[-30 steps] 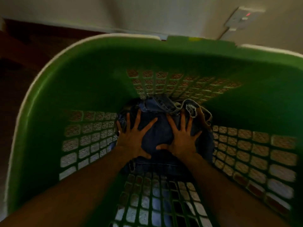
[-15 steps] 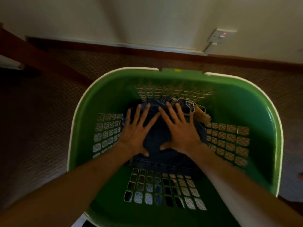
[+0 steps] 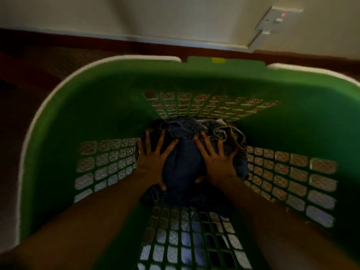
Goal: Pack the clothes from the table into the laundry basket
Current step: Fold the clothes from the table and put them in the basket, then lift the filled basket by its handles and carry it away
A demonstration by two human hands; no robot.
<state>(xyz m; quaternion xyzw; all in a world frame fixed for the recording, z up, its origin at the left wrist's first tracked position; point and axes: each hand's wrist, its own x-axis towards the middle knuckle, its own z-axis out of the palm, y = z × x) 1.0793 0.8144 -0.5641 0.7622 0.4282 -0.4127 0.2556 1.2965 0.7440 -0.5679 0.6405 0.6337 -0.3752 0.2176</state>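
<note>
A green laundry basket (image 3: 109, 98) with a white rim and lattice walls fills the view. At its bottom lies a bundle of dark blue denim clothes (image 3: 183, 162). My left hand (image 3: 152, 158) rests flat on the left side of the bundle, fingers spread. My right hand (image 3: 216, 160) lies on the right side, fingers spread and slightly curled over the cloth. Both palms touch the denim; neither hand grips it. The lower part of the bundle is hidden by my forearms.
The basket stands on dark brown carpet (image 3: 39, 67) close to a pale wall with a dark skirting board. A white wall socket (image 3: 276, 18) with a red light sits at the upper right.
The camera has dropped closer to the basket, which looms larger. My hands have spread slightly apart on the denim, and the right fingers have curled more over the bundle.
</note>
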